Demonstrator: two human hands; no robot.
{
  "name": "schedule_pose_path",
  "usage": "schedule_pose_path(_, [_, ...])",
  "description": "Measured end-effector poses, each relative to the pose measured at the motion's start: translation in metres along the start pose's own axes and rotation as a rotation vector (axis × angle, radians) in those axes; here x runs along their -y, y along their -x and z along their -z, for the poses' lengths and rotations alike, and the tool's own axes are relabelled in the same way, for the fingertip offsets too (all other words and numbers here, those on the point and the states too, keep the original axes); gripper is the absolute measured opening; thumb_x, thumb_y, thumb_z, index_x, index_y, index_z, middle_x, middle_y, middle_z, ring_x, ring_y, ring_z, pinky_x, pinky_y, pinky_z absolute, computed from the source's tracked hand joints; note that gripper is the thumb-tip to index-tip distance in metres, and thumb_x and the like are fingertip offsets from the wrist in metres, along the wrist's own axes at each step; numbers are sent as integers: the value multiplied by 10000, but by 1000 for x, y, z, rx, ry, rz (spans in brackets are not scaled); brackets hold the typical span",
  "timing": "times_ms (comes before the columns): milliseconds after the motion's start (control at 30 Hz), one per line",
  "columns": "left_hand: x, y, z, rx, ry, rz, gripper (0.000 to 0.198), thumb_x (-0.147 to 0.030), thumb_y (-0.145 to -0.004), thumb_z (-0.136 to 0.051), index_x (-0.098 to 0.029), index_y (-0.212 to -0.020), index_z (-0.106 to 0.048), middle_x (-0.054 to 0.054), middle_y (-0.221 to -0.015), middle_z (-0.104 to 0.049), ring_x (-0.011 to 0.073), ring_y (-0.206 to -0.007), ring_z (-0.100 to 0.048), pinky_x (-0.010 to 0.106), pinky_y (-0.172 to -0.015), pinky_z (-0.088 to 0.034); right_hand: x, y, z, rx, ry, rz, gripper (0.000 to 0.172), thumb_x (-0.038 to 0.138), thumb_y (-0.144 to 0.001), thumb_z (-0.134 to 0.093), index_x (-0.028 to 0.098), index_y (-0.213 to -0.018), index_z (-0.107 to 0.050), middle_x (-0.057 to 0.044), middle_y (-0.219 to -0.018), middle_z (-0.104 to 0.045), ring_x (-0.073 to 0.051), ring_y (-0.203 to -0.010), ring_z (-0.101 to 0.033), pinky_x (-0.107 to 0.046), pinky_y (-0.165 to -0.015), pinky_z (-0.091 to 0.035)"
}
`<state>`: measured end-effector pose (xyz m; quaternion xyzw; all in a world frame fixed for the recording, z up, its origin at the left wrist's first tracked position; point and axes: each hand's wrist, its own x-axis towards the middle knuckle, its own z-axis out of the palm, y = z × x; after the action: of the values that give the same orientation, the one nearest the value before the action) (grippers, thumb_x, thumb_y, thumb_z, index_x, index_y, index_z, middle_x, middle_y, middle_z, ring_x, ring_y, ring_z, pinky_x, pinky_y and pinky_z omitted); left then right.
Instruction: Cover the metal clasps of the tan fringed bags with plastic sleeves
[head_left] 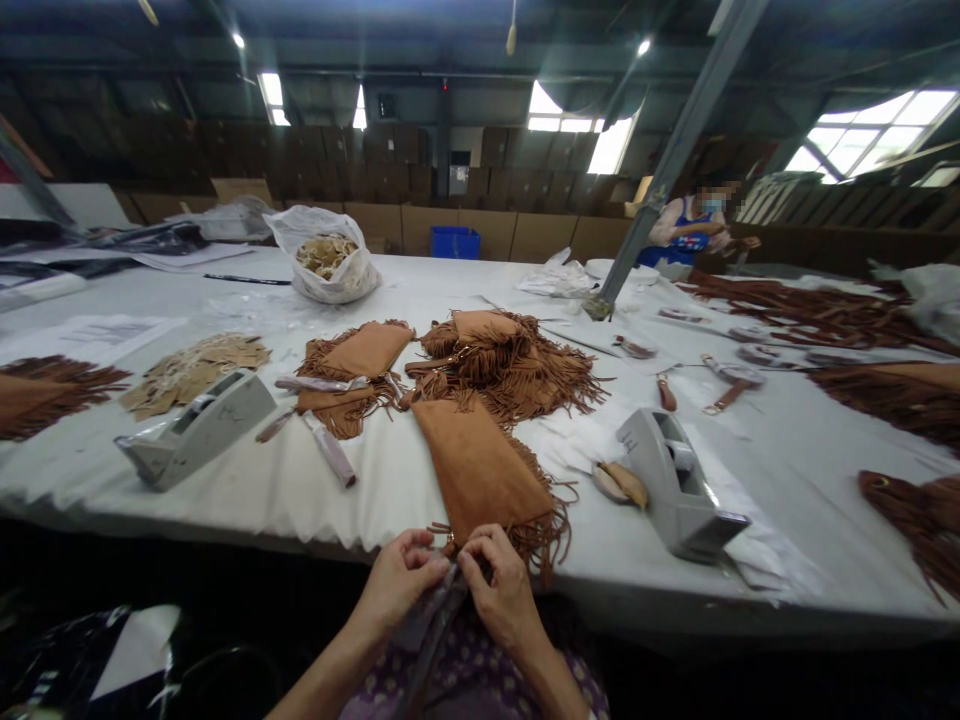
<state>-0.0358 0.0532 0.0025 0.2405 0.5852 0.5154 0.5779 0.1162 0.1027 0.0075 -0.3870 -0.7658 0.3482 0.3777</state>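
Note:
A tan suede fringed pouch [480, 462] lies on the white table [420, 290], its near end hanging over the front edge. My left hand [399, 582] and my right hand [501, 590] meet at that near end, fingers curled and pinched together. Between them they grip a thin dark strip [439, 615] that runs down toward my lap. The fingertips hide where the strip meets the pouch.
A pile of fringed suede pieces [495, 365] lies behind the pouch. Grey tape dispensers stand at the left [196, 428] and at the right [675, 482]. A plastic bag [326, 262] sits further back. Another person [694, 225] works at the far right.

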Motion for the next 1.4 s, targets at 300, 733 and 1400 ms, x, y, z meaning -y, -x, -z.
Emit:
schedule_pose_path(300, [4,7,4,28,93,33,565,-281,-470,-851,-143,-911,-527,-12,-596,-661,94,-474,-547,205,-516,-408,-2,-1,-3,54,67,40,218,134,-891,-406,214,-935,-604,-38,-884,-530,-175,-855,-546,-297,-773,-452])
schedule_pose_path(733, [2,-1,1,42,-56,-93,514,-190,-619,-705,-141,-1070,-464,-4,-681,-677,119,-541,-585,213,-535,-419,0,-11,-9,82,189,8,286,24,-813,-391,206,-814,-611,-38,-852,-525,-187,-851,-533,-307,-766,-443])
schedule_pose_path(1400, [-29,-14,-16,-93,-693,-254,424,-257,-680,-625,-141,-1088,-610,-7,-600,-664,175,-600,-598,243,-566,-390,-8,-17,-7,80,72,-90,253,53,-786,-383,199,-709,-574,-27,-817,-534,-159,-796,-541,-261,-720,-417])
